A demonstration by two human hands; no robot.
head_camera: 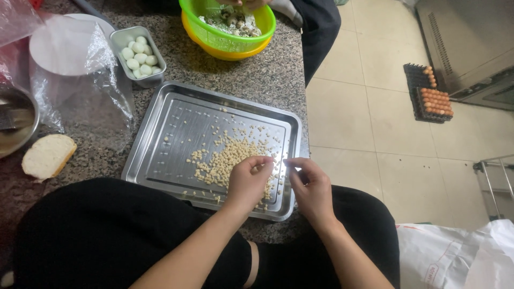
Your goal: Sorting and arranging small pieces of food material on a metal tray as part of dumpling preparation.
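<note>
My left hand [249, 181] is curled over the near right part of the steel tray [160, 139], fingers bent in and the tips pinched together, knuckles up. It rests right above the heap of small pale kernels [227, 158] spread across the middle of the tray, and its fingertips seem to nip something tiny, though I cannot tell what, as it is too small to make out. My right hand [310, 187] sits at three o'clock from the left, close but not touching, just past the tray's right rim. Its thumb and forefinger are pressed together in a fine pinch pointing toward the left hand, the other fingers loosely folded; whatever is between them is too small for me to see.

The tray lies flat on the speckled stone counter [267, 75], its near edge against my black-clad lap. At eleven o'clock from the tray stands a small metal tin of peeled white eggs [139, 56]. At twelve o'clock, a green colander in a yellow bowl [227, 35] holds speckled shell bits, with another person's hand [243, 4] over it. At nine o'clock lies a piece of bread [48, 155], beside clear plastic wrap [80, 91]. On the tiled floor at two o'clock sit trays of brown eggs [435, 101].
</note>
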